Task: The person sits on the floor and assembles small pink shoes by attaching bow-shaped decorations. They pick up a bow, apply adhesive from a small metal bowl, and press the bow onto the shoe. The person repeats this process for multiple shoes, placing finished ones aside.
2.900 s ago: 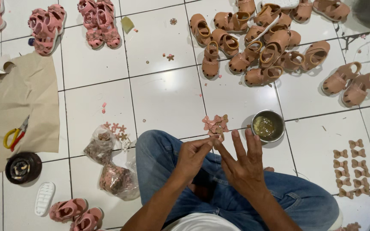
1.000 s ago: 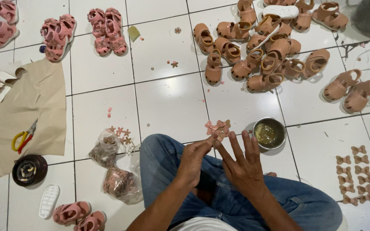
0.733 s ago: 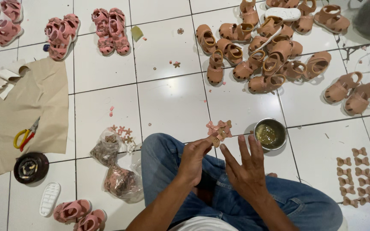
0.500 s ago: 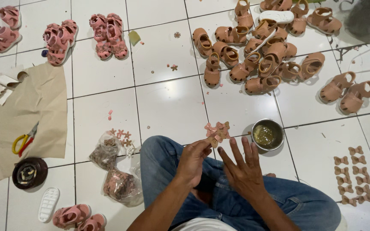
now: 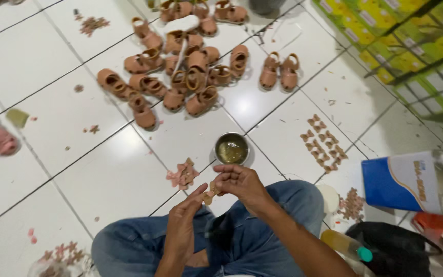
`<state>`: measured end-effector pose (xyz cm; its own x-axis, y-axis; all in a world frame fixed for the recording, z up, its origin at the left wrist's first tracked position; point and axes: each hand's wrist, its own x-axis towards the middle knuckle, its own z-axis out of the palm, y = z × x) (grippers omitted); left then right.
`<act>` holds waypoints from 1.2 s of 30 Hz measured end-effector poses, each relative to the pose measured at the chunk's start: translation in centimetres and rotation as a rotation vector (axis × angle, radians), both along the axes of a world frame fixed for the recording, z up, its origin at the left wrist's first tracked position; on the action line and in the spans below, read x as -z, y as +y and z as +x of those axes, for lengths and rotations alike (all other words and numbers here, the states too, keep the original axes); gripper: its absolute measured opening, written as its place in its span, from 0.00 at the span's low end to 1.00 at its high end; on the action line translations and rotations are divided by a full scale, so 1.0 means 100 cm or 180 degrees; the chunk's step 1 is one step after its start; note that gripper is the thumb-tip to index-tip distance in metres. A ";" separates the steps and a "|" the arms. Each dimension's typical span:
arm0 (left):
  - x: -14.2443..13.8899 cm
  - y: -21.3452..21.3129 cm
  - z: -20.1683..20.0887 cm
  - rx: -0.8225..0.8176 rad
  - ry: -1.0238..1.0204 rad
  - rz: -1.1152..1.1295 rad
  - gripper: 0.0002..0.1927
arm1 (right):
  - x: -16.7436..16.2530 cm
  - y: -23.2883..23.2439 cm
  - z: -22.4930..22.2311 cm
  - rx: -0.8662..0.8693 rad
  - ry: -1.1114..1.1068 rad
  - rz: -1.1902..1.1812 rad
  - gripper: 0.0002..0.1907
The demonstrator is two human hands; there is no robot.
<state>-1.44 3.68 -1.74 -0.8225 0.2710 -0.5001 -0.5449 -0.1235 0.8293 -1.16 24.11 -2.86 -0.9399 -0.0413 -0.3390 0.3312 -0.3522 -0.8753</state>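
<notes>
I sit on a white tiled floor with my knees apart in blue jeans. My left hand (image 5: 184,221) and my right hand (image 5: 242,183) meet over my lap and pinch a small tan bow-shaped piece (image 5: 210,193) between their fingertips. A small heap of pink and tan bow pieces (image 5: 182,174) lies on the tile just ahead of my hands. A round metal bowl (image 5: 232,148) with yellowish glue stands right beyond my right hand.
A pile of small tan sandals (image 5: 180,77) covers the floor ahead, with one pair (image 5: 279,71) set apart. Rows of tan bows (image 5: 324,143) lie at right. A blue-and-white jug (image 5: 411,182), a bottle (image 5: 347,245) and stacked green boxes (image 5: 411,46) are at right.
The view has swung to the right, bringing the jug and green boxes into sight. My right hand, earlier spread open, has closed with my left hand on a tan bow piece.
</notes>
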 end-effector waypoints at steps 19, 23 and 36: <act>0.168 -0.030 -0.002 -0.0135 -0.0787 -0.0836 0.18 | 0.133 0.276 -0.064 0.1684 -0.0250 0.2704 0.21; 0.176 -0.022 -0.002 0.0088 -0.0702 -0.0603 0.04 | 0.137 0.292 -0.071 0.1636 -0.0715 0.2988 0.20; 0.185 -0.010 -0.005 -0.0048 -0.1010 -0.0984 0.06 | 0.164 0.300 -0.071 0.1694 -0.0321 0.3518 0.24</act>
